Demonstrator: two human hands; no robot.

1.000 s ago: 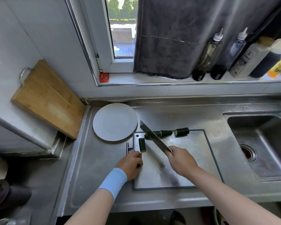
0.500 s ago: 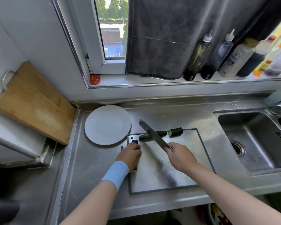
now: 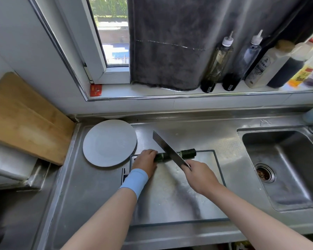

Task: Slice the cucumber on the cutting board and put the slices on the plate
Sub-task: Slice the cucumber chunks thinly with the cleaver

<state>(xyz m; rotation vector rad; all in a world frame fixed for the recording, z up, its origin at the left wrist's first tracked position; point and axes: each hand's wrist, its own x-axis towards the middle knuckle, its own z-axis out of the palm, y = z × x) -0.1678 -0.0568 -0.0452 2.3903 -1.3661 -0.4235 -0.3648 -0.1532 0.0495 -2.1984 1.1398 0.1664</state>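
A steel cutting board [image 3: 172,192] lies on the counter in front of me. Along its far edge lie dark green cucumber pieces: one [image 3: 160,157] under my left hand, another [image 3: 188,152] to the right. My left hand [image 3: 146,161], with a blue wristband, curls over the left cucumber piece and holds it down. My right hand [image 3: 197,175] grips the handle of a cleaver [image 3: 168,150], whose blade slants up-left across the cucumber. The round grey plate [image 3: 109,142] sits bare, left of the board's far corner.
A sink [image 3: 285,166] with a drain lies to the right. A wooden board [image 3: 25,118] leans at the left wall. Several sauce bottles [image 3: 217,64] stand on the window ledge, under a dark cloth [image 3: 170,42].
My left hand moved from the small piece at the board's left edge up to the cucumber at the far edge. The cleaver now crosses that cucumber.
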